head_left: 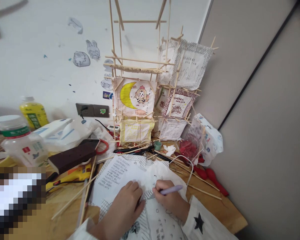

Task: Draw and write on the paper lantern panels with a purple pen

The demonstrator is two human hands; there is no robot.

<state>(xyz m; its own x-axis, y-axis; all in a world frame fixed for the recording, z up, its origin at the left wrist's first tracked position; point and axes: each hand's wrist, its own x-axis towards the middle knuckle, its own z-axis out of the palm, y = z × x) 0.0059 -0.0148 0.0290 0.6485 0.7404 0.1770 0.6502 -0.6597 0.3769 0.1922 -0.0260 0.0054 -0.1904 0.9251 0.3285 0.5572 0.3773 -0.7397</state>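
Note:
My right hand [171, 198] is closed round a light purple pen [172, 189], its lower end at the drawn sheet of white paper [162, 218]. Black ink marks and a cross-hatched border show on that sheet. My left hand [126, 206] lies on the paper to the left, fingers slightly bent and thumb apart, holding nothing. Partly beneath the hands is another sheet with rows of handwriting [115, 175]. Both forearms wear white sleeves, and a black star marks the right one. My hands hide part of the drawing.
Behind the papers stands a stick frame [135, 61] with drawn paper panels [136, 98]. Thin wooden sticks [72, 200], a yellow glue gun [77, 175], a dark phone-like slab [73, 155] and bottles [20, 141] crowd the left. A plastic bag [211, 143] sits at right against the wall.

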